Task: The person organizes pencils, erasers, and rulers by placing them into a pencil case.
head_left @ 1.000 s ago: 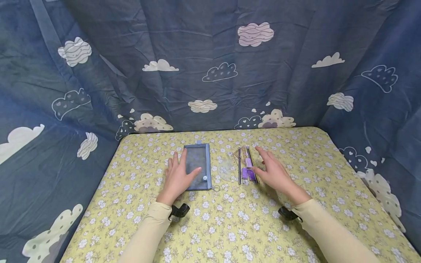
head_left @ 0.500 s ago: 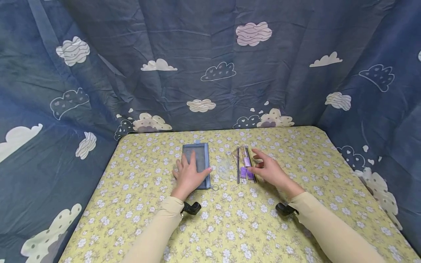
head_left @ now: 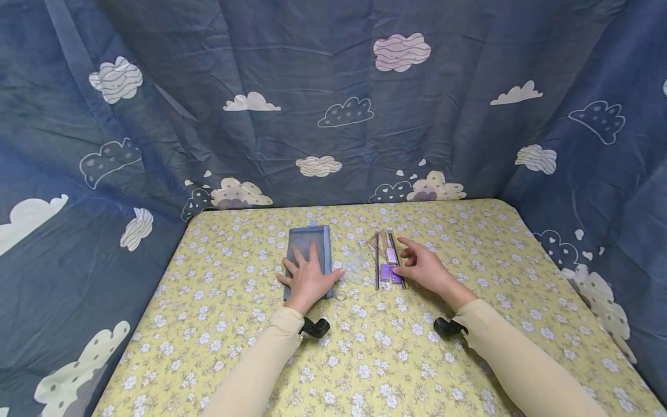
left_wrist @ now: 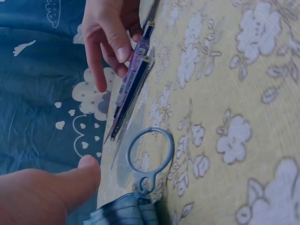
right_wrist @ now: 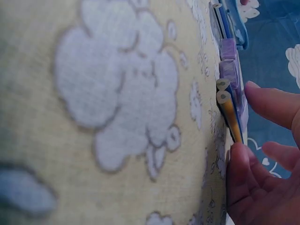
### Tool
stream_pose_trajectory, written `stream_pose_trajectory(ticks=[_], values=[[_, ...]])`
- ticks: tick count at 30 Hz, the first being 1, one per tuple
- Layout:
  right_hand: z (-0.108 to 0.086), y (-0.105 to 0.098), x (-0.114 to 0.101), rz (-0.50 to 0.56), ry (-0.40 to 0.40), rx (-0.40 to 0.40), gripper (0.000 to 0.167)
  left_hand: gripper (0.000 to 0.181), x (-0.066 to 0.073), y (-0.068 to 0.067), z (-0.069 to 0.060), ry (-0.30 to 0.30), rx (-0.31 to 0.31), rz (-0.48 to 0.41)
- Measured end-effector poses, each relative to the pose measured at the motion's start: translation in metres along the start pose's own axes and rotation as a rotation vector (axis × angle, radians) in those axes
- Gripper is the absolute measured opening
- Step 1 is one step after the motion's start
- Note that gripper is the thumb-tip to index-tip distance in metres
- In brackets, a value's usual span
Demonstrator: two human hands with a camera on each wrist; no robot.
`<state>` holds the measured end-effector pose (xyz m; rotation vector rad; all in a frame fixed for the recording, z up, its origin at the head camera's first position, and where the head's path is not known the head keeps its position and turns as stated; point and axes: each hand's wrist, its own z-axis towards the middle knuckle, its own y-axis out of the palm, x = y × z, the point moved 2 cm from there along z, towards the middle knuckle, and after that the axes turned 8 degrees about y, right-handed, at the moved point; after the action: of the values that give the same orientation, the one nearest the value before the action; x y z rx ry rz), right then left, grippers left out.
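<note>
A blue zip pouch with a mesh window lies flat, my left hand spread over it with fingers apart. The thumb reaches past its right edge, near the pull ring. A clear protractor lies right of the pouch. Farther right are a dark pencil, purple blocks that look like erasers, a clear set square and two pencils side by side. Beside these pencils hovers or rests my right hand, fingers loosely bent, thumb near a purple block; contact is unclear.
A yellow floral cloth covers the table. Dark blue cloud-print curtains stand along its back and both sides. Each wrist wears a black camera.
My left hand has slid right across the pouch and spread over its lower half. The right hand has shifted slightly left, its fingers bending more beside the pencils.
</note>
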<state>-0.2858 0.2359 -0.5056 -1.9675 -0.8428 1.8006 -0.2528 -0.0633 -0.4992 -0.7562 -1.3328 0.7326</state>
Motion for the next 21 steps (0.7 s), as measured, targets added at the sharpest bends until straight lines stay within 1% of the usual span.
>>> stream_pose_trajectory(ticks=[3,7,11,14,21], values=[[0.003,0.0,0.0,-0.027,-0.017,0.011,0.083,0.102,0.002,0.002,0.002,-0.009,0.016,0.012],[0.007,0.001,0.002,-0.047,-0.021,0.031,0.08,0.099,0.005,0.004,0.004,-0.006,0.038,0.017],[0.01,0.001,0.003,-0.069,-0.007,0.049,0.079,0.094,0.008,0.007,0.006,-0.006,0.041,0.014],[0.012,0.001,0.004,-0.077,-0.01,0.053,0.079,0.089,0.008,0.008,0.007,-0.017,0.045,0.01],[0.015,0.001,0.005,-0.077,-0.012,0.05,0.076,0.082,0.007,0.001,0.008,-0.038,0.036,-0.064]])
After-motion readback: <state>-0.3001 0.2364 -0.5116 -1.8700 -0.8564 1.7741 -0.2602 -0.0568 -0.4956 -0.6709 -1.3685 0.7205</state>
